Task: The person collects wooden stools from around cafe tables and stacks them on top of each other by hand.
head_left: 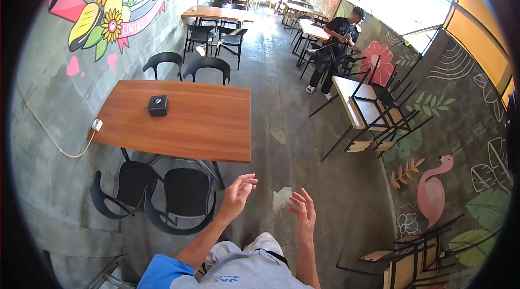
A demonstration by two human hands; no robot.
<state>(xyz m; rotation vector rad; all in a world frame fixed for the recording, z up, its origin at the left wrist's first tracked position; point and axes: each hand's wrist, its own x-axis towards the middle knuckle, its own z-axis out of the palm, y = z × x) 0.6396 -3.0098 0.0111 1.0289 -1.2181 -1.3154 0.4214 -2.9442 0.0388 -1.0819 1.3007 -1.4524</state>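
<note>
The left hand (236, 199) and right hand (304, 217) hover empty, fingers loosely parted; a careless leftward swing might clip the black, curved-backed chair (187, 192) left of the left hand.

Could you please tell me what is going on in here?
The person's left hand and right hand are both raised in mid-air, fingers loosely open, with nothing visible in either grip. The left is nearer the wooden table, which bears a black box; two black chairs stand along its near side. Farther off, another person stands by a table with upturned chairs on it.
</note>
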